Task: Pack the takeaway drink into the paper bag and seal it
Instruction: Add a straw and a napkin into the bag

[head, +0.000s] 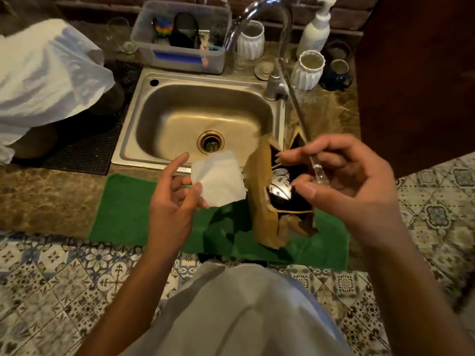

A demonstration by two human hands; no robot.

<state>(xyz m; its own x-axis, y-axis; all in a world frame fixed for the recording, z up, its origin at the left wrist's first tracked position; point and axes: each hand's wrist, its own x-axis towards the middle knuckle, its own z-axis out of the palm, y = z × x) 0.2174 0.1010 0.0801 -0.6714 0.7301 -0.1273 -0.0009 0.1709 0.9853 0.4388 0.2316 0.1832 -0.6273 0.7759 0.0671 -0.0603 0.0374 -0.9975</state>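
With the drink (280, 185) already seated in the open paper bag (264, 201) at 6 o'clock of the sink (205, 116), a napkin (218, 179) is pinched in the left hand (172, 199) and a wrapped straw (303, 132) in the right hand (341, 176), so both are judged to be dropped in next, before sealing

Left hand (174, 199) raised, fingers pinching; right hand (344, 181) beside it — fingers curled, pinched.

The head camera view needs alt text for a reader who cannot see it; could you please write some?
Over a green mat beside a steel sink, the left hand holds a white napkin while the right hand holds a clear wrapped straw above an open brown paper bag containing a lidded drink.
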